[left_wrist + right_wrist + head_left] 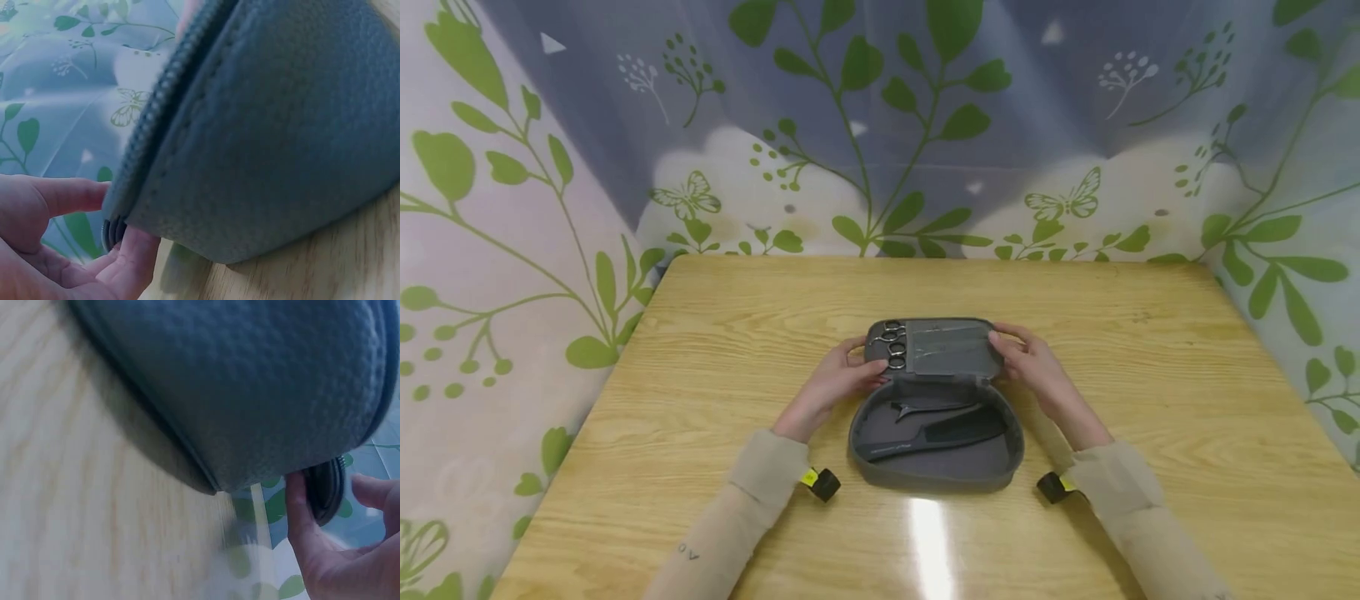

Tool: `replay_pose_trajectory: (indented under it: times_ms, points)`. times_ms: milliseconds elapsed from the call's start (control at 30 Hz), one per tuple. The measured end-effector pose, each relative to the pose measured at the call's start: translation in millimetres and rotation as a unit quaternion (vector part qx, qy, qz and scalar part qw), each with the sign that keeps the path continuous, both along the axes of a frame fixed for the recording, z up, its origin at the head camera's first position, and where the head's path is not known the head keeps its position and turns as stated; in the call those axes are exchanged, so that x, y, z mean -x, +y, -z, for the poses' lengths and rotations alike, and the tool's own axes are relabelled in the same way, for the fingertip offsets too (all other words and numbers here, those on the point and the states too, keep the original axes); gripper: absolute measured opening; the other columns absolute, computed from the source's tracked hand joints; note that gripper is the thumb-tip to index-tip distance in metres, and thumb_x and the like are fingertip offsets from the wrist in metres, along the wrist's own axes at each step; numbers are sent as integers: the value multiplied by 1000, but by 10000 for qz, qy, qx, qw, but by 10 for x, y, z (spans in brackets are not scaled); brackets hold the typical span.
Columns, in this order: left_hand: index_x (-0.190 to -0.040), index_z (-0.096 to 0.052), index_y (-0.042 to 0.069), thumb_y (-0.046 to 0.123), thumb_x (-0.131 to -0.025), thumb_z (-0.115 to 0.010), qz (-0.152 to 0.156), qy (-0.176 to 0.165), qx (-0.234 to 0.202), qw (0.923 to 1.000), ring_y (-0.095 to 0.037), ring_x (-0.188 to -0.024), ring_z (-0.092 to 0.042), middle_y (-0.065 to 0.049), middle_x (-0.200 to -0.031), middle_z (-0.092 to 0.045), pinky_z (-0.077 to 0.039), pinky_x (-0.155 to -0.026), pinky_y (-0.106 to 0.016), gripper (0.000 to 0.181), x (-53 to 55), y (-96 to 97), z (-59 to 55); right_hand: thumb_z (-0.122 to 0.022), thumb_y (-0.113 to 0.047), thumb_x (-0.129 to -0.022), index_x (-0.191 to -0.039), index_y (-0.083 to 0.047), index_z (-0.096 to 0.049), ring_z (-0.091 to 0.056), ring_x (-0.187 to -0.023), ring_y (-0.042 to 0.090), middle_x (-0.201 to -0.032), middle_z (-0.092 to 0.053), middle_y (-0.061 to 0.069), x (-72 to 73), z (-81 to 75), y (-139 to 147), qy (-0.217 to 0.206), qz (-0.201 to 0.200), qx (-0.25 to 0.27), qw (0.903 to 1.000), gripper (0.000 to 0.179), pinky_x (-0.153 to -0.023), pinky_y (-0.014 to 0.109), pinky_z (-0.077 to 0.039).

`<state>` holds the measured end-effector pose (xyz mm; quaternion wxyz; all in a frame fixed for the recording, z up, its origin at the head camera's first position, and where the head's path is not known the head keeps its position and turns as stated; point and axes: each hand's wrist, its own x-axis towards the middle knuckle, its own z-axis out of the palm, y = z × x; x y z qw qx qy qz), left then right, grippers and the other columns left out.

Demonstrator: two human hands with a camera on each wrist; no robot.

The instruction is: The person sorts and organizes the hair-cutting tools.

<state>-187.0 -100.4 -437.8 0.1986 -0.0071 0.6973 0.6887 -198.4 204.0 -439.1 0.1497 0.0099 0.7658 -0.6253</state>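
A grey zippered case lies unfolded on the table, its lid tipped back away from the body. Silver scissors show their finger rings at the lid's left side, beside a clear pocket. Inside the case's body rest a black comb and a slim hair clip. My left hand grips the lid's left edge, thumb in front and fingers behind. At the opposite edge my right hand holds the lid between thumb and fingers. Close up, the case's textured side fills much of the left wrist view.
The wooden table extends around the case on every side. Behind it hangs a leaf-patterned curtain, which also lines the left and right sides. A black wrist device hangs by the left sleeve, another device by the right.
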Motion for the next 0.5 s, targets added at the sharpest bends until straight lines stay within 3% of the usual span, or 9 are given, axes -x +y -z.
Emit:
replay_pose_trajectory:
  times_ms: [167,233,367,433,500]
  points:
    - [-154,-29,-5,7,-99,-66,-108,-24,85,9999,-9,-79,-67,-29,-127,-64,-56,-82,-27,68,12,14,11,-48,-47,-106,-159,-4,-28,-57,-126,23,-152,-43,26,47,-18,-36,-117,188,-269,9994,71,-108,37,-45]
    - [-154,-29,-6,7,-98,-67,-130,5,74,9999,-10,-78,-68,-29,-125,-65,-57,-80,-27,69,18,16,15,-47,-48,-106,-160,-5,-27,-52,-131,28,-155,-40,25,73,-35,-53,-141,196,-280,9993,72,-109,39,-44]
    - [-150,-37,-7,5,-96,-68,-71,218,71,9997,-10,-77,-69,-29,-120,-68,-58,-79,-28,63,28,25,21,-50,-46,-105,-159,-5,-30,-65,-106,14,-149,-46,26,127,-76,-87,-18,345,-174,9993,71,-88,27,-54]
    - [-146,-43,-8,4,-96,-69,-30,379,134,9992,-10,-77,-69,-29,-118,-69,-59,-79,-29,58,34,30,19,-54,-43,-104,-156,-6,-34,-67,-88,6,-137,-55,24,151,-101,-103,111,480,-17,9988,67,-74,23,-55]
    - [-141,-48,-8,4,-95,-70,-4,531,236,9983,-11,-76,-69,-28,-115,-70,-59,-78,-31,53,43,32,14,-57,-40,-104,-153,-5,-37,-67,-80,2,-126,-63,15,171,-130,-119,278,579,168,9978,63,-68,22,-55]
